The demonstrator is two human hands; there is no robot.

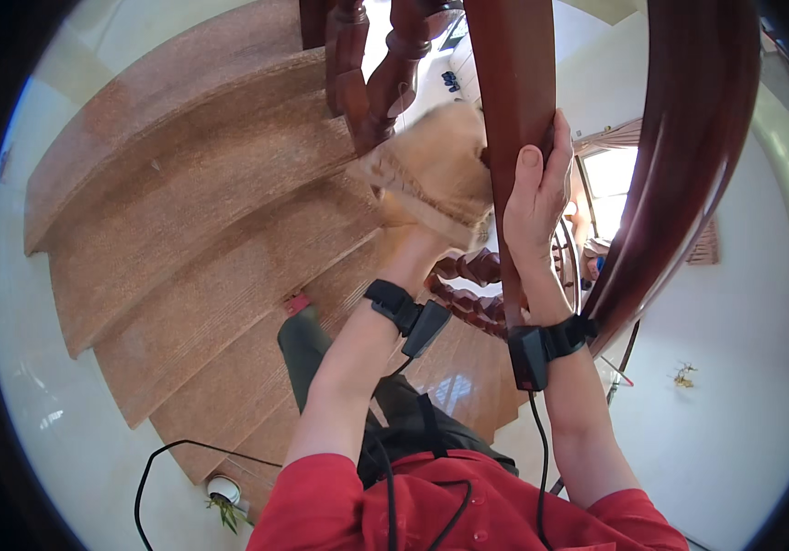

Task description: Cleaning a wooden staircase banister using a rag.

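A tan cloth (pixel 435 172), blurred by motion, lies over my left hand (pixel 429 213) and hides its fingers. The cloth is against the left side of a dark wooden post (pixel 518 103) of the stair railing. On the post's right side rests my right hand (pixel 537 193), thumb and fingers raised along the wood, holding no separate item. Turned wooden balusters (pixel 411 41) stand just beyond the cloth. Black straps with small devices are around both wrists.
Curved brown stone steps (pixel 194 206) run down the left and under me. A thick glossy handrail (pixel 683 138) bends along the right. A potted plant (pixel 223 490) is at the lower left. Black cables (pixel 542 448) hang from the wrist devices. Beyond the railing are a window and white wall.
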